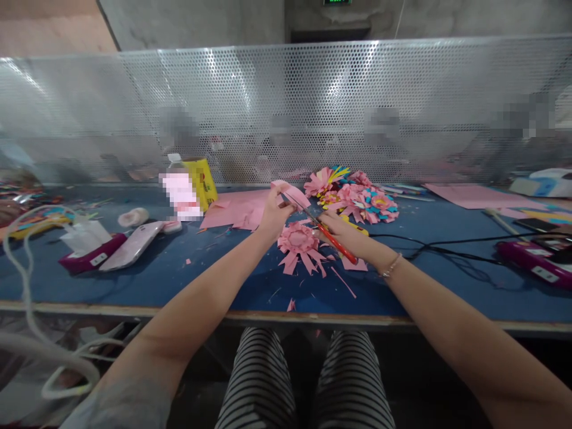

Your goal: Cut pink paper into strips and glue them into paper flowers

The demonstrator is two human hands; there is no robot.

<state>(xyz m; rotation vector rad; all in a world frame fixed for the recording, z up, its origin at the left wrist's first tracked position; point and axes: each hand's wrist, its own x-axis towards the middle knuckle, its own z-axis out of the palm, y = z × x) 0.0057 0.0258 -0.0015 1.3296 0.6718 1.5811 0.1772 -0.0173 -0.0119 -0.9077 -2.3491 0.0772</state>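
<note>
My left hand (277,210) pinches a curled strip of pink paper (298,195) above the table. In my right hand (336,229) is a pair of scissors with red handles (336,241), its blades pointing up and left at the strip. Whether the blades touch the paper, I cannot tell. Just below both hands lies a pink paper flower (298,239) with fringed petals and loose strips spreading toward me. Behind my right hand sits a pile of finished-looking paper flowers (357,196) in pink, yellow and blue. A yellow tool (355,225) is partly hidden behind the right hand.
Pink paper sheets (232,208) lie behind my left hand. To the left stand a bottle (181,190), a yellow box (203,185), a phone (133,245) and a purple power strip (92,253). Black cables (429,245) run right toward another purple strip (536,262). A perforated metal screen (268,89) closes the back.
</note>
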